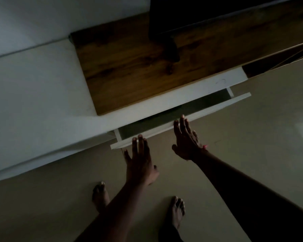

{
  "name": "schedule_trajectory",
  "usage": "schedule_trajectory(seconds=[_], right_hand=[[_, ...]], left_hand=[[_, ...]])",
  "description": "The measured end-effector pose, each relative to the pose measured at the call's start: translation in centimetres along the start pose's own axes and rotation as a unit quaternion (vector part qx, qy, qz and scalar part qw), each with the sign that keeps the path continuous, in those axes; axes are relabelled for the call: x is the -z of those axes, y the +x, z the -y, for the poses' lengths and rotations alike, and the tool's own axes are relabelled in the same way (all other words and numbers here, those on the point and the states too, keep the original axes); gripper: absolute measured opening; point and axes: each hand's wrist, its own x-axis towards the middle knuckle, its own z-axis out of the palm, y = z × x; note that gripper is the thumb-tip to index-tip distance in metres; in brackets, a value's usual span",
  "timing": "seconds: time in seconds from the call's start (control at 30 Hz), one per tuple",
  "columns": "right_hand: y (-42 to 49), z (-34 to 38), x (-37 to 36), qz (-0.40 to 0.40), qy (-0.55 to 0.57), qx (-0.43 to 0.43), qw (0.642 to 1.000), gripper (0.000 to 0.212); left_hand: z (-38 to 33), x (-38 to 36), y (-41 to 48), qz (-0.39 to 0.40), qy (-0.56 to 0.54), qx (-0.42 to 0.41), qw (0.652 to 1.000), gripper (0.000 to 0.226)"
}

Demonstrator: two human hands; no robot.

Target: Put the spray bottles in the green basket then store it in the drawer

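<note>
A white drawer (215, 106) stands a little way out from under a wooden cabinet top. Its inside (166, 116) is dark greenish and I cannot make out the basket or any spray bottle in it. My left hand (140, 158) lies flat with its fingers spread, the fingertips on the drawer front's top edge near its left end. My right hand (185, 138) is also flat and spread, its fingertips against the same edge nearer the middle. Neither hand holds anything.
The wooden top (129, 70) carries a dark object with a foot (171, 32) at the back. A white ledge (38, 95) runs along the left. My bare feet (177, 210) stand on the beige floor below the drawer. The scene is dim.
</note>
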Motion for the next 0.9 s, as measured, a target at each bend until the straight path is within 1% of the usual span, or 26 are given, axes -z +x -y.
schedule_trajectory(seconds=[0.07,0.13,0.2,0.23,0.3,0.37,0.43,0.53,0.63,0.67,0.8,0.83,0.9], right_hand=[[0.6,0.7,0.3,-0.02,0.001,-0.013,1.0,0.099],[1.0,1.4,0.4,-0.07,-0.011,-0.019,0.997,0.088],[1.4,2.0,0.7,-0.138,-0.037,0.007,0.99,0.078],[1.8,2.2,1.0,-0.163,-0.058,0.034,0.984,0.077],[2.9,2.5,1.7,-0.179,-0.114,0.085,0.973,0.08],[4.0,2.6,2.6,-0.161,-0.17,0.111,0.966,0.084],[4.9,2.7,3.4,-0.15,-0.206,0.113,0.96,0.084],[5.6,3.3,4.2,-0.151,-0.209,0.113,0.959,0.077],[5.5,3.9,4.2,-0.155,-0.213,0.121,0.957,0.065],[5.5,4.0,4.2,-0.156,-0.215,0.122,0.956,0.062],[5.7,4.4,4.5,-0.158,-0.22,0.12,0.955,0.047],[5.8,4.6,4.7,-0.155,-0.229,0.119,0.954,0.045],[6.0,4.7,4.9,-0.149,-0.237,0.12,0.953,0.042]], left_hand=[[0.7,0.4,0.4,-0.011,0.021,-0.019,1.0,0.109],[1.2,0.8,0.7,-0.052,0.037,-0.042,0.997,0.099],[1.9,1.5,1.1,-0.146,0.053,-0.072,0.985,0.082],[2.3,2.0,1.5,-0.197,0.059,-0.081,0.975,0.075],[3.3,3.4,2.7,-0.264,0.065,-0.076,0.959,0.066],[4.5,4.8,4.1,-0.288,0.073,-0.066,0.953,0.059],[5.2,5.6,5.2,-0.291,0.079,-0.071,0.951,0.054],[5.9,6.0,6.2,-0.299,0.087,-0.098,0.945,0.046],[6.2,6.0,6.5,-0.315,0.002,-0.08,0.946,0.028],[6.2,6.0,6.5,-0.318,-0.026,-0.072,0.945,0.027],[6.0,6.4,6.6,-0.293,-0.131,-0.031,0.947,0.033],[5.9,6.7,6.7,-0.277,-0.114,-0.036,0.953,0.035],[5.7,6.8,6.9,-0.282,-0.073,-0.063,0.955,0.033]])
